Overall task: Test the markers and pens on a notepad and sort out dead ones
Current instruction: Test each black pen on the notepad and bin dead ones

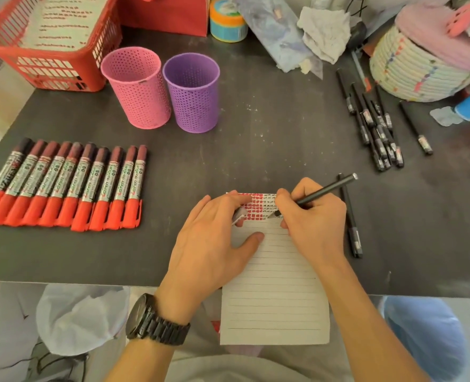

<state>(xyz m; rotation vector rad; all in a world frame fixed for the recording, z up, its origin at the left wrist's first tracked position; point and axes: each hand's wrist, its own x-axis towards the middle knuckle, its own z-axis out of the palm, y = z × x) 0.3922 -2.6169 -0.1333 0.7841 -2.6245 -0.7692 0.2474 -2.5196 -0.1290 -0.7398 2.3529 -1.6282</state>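
Observation:
A lined notepad (275,288) lies at the table's front edge, with rows of red and black test marks along its top. My right hand (311,219) grips a black pen (329,188) with its tip on the paper by the black marks. On the pad's left side rests my left hand (211,244), fingers curled round a pen cap (239,215). Several red markers (62,186) lie in a row at the left. A pile of black pens (374,125) lies at the right. One black pen (351,224) lies beside my right hand.
A pink mesh cup (137,89) and a purple mesh cup (192,92) stand at the back centre. A red basket (49,42) sits at the back left, a woven basket (418,70) at the back right. The dark table (255,139) has bare room in the middle.

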